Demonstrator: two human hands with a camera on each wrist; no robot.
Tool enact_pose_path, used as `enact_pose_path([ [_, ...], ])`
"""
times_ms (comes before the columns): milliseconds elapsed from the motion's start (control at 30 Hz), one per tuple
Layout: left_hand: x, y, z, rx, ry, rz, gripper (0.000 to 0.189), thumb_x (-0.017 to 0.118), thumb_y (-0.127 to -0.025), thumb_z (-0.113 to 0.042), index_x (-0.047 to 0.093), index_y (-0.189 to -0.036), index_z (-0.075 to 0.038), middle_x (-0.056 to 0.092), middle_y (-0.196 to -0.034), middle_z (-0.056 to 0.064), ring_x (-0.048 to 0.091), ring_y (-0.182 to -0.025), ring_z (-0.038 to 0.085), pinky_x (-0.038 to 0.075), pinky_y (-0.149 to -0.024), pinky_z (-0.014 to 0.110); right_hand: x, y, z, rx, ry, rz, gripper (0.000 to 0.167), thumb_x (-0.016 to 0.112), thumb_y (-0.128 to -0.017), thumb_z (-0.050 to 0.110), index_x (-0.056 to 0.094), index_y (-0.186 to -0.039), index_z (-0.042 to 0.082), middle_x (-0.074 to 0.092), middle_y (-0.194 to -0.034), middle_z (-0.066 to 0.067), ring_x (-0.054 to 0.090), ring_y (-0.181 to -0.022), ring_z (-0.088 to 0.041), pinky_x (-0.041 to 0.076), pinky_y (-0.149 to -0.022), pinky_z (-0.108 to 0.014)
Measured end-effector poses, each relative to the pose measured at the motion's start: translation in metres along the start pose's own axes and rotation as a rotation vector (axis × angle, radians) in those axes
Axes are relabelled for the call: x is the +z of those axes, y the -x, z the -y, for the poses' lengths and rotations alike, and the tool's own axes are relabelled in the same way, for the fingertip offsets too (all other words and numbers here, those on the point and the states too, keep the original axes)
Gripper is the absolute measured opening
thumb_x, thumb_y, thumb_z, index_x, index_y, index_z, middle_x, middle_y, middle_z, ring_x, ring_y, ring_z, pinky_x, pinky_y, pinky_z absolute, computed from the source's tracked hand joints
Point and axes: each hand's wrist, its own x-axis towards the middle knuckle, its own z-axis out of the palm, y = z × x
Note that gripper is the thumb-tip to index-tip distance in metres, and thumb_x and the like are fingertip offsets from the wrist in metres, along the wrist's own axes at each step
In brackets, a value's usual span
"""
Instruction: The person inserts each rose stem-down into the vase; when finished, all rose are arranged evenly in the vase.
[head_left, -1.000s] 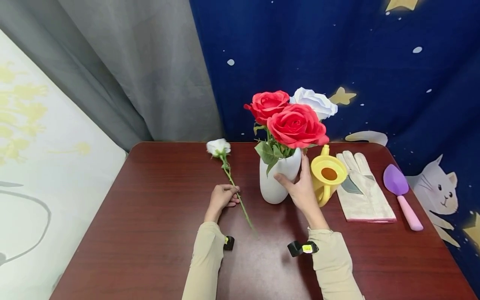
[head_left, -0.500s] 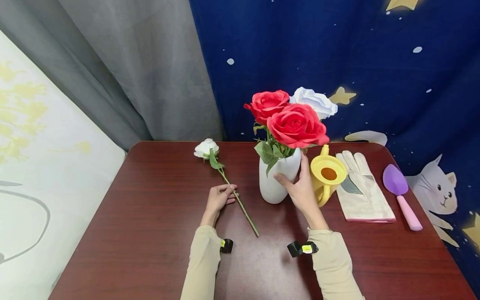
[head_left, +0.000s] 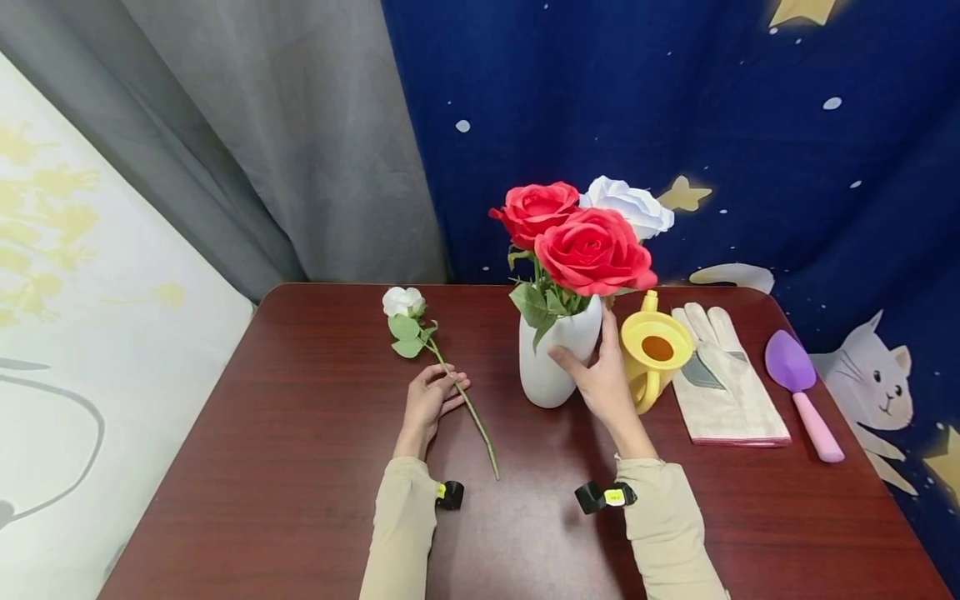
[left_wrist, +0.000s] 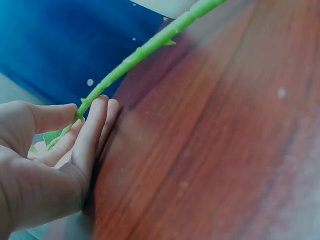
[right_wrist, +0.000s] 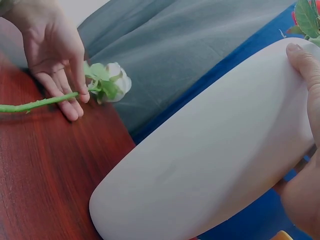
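Between thumb and fingers, my left hand [head_left: 429,406] pinches the green stem of a white rose [head_left: 403,302]. Its bloom points away to the far left, and the bare stem end slants toward me. In the left wrist view the thorny stem [left_wrist: 135,58] passes between thumb and fingertips. My right hand [head_left: 606,385] grips the right side of a white vase [head_left: 546,367], which stands upright on the table. Two red roses [head_left: 596,252] and another white rose [head_left: 628,207] stand in the vase. In the right wrist view, the vase [right_wrist: 200,145] fills the middle.
Just right of the vase is a yellow watering can [head_left: 652,354]. Beyond it lie a pair of cream gloves [head_left: 731,392] and a purple trowel [head_left: 793,367] with a pink handle. The dark wooden table [head_left: 300,467] ends at curtains behind.
My left hand has moved slightly left with the white rose. The rose has turned in the fingers, its bloom shifting left and its leaves now showing. My right hand stays on the vase.
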Motion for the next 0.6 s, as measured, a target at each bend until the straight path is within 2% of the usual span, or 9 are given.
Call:
enact_pose_path([
  [167, -0.001, 0.006, -0.006, -0.062, 0.052, -0.001, 0.030, 0.058, -0.091, -0.006, 0.055, -0.117, 0.007, 0.060, -0.112, 0.021, 0.064, -0.093, 0.024, 0.055, -0.069, 0.032, -0.001, 0.000, 0.000, -0.004, 0.001, 0.003, 0.081, 0.072, -0.081, 0.007, 0.022, -0.145, 0.008, 0.035, -0.138, -0.009, 0.036, -0.124, -0.016, 0.032, -0.103, -0.037],
  [333, -0.005, 0.010, -0.013, -0.090, 0.030, 0.016, 0.033, 0.061, -0.089, -0.008, 0.057, -0.118, 0.006, 0.060, -0.114, 0.019, 0.065, -0.077, 0.016, 0.055, -0.070, 0.032, 0.000, 0.000, -0.001, -0.004, -0.005, 0.003, 0.081, 0.072, -0.081, 0.007, 0.022, -0.145, 0.008, 0.035, -0.138, -0.010, 0.036, -0.124, -0.017, 0.032, -0.104, -0.037],
  [433, -0.006, 0.013, -0.018, -0.070, 0.049, 0.019, 0.033, 0.060, -0.089, -0.006, 0.055, -0.119, 0.008, 0.061, -0.111, 0.023, 0.067, -0.075, 0.017, 0.055, -0.070, 0.031, 0.000, 0.000, -0.002, -0.003, -0.006, 0.001, 0.082, 0.072, -0.081, 0.008, 0.021, -0.145, 0.008, 0.034, -0.139, -0.010, 0.035, -0.125, -0.017, 0.031, -0.104, -0.037],
  [600, -0.004, 0.018, -0.025, 0.008, 0.137, 0.029, 0.030, 0.053, -0.092, -0.002, 0.050, -0.118, 0.013, 0.064, -0.103, 0.025, 0.066, -0.089, 0.029, 0.055, -0.071, 0.032, -0.001, 0.000, -0.003, -0.011, -0.006, -0.004, 0.082, 0.073, -0.080, 0.008, 0.022, -0.145, 0.008, 0.034, -0.139, -0.009, 0.036, -0.124, -0.016, 0.031, -0.104, -0.036],
])
